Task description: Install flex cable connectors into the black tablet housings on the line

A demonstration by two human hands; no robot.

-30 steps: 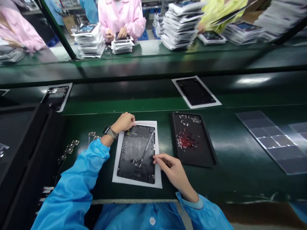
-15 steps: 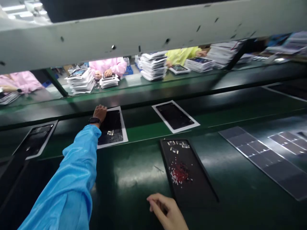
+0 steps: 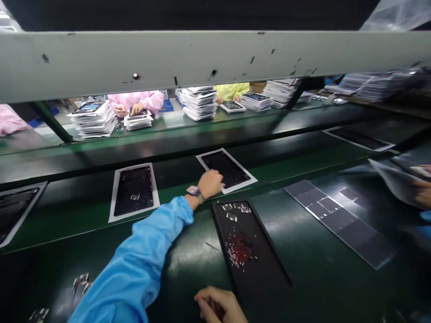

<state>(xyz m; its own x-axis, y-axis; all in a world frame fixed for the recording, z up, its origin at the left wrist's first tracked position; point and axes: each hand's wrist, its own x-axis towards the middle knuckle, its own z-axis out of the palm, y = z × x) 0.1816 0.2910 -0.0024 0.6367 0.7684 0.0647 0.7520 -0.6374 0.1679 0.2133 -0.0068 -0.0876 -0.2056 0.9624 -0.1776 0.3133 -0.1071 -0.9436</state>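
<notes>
My left hand (image 3: 210, 183), in a blue sleeve with a watch, reaches to the near left edge of a black tablet-like panel (image 3: 230, 169) on a white sheet. Its fingers are bent and their tips hidden, so any grip on the panel is unclear. Low in the view, my right hand (image 3: 222, 306) has thumb and fingertips pressed together; anything in them is too small to make out. Just above it lies a black tray (image 3: 266, 278) with tiny white, red and dark bits (image 3: 239, 249) and several small metallic parts (image 3: 231, 217).
Another panel (image 3: 131, 190) with a small metallic part on it lies left. A thin rod (image 3: 212, 246) is beside the tray. Dark film strips (image 3: 336, 217) lie right, near a co-worker's hand (image 3: 423, 193). A grey beam (image 3: 215, 56) crosses overhead; co-workers sit behind paper stacks (image 3: 197, 103).
My left hand has left the panel with the metallic part and moved right to another panel. My right hand stays pinched. The view has turned right, showing a co-worker's hand with a sheet.
</notes>
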